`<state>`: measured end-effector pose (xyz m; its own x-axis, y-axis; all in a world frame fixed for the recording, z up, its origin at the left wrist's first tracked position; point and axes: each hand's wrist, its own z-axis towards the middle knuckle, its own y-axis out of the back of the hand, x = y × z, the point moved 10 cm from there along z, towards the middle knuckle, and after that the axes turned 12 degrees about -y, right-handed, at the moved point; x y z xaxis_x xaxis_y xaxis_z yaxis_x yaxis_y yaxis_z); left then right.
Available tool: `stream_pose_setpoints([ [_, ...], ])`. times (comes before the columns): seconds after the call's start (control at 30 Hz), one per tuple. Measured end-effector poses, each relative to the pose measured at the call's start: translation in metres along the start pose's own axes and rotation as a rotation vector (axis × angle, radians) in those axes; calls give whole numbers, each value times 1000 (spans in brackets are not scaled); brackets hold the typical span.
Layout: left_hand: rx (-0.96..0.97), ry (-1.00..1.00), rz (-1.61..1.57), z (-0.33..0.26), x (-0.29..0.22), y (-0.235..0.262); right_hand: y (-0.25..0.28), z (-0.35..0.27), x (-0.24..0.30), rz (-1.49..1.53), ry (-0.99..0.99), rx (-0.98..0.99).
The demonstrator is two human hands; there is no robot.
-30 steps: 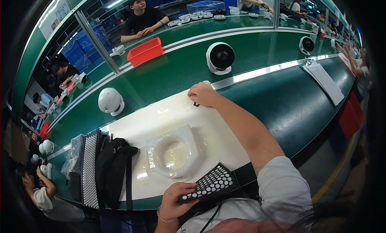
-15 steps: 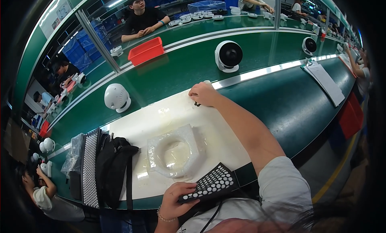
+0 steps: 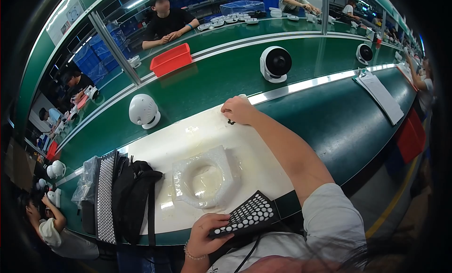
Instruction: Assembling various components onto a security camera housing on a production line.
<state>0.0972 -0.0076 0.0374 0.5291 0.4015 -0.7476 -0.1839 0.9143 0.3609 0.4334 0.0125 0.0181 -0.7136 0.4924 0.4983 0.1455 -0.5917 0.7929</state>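
My left hand [image 3: 207, 234] is closed on the end of a black strap-like piece with white dots [image 3: 251, 213], at the near edge of the work surface. Stretched out ahead, my right hand [image 3: 239, 110] rests at the far edge of a white mat [image 3: 263, 153], its fingers curled. A small black item [image 3: 230, 122] shows beneath those fingers; what they hold is mostly hidden. Between my hands lies a white foam block [image 3: 220, 172] with a round hollow, covered in clear film.
Left of the block are a black fabric bag [image 3: 136, 193], a white-dotted black strip [image 3: 105, 197] and clear plastic [image 3: 85, 179]. Beyond, a green conveyor carries white fan-like units [image 3: 144, 111] [image 3: 276, 64]. A red bin [image 3: 171, 59] sits behind; a clipboard [image 3: 382, 98] lies right. Co-workers sit around.
The white fan-like units on the green conveyor have shifted a little to the right. Both my hands have stayed in place.
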Motion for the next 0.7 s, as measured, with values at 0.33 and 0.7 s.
stream_pose_setpoints([
  [0.33, 4, 6, 5, 1, 1, 0, 0, 1, 2, -2, 28, -19],
  [0.7, -1, -11, 9, 0, 1, 2, 0, 1, 3, -14, 36, -18],
])
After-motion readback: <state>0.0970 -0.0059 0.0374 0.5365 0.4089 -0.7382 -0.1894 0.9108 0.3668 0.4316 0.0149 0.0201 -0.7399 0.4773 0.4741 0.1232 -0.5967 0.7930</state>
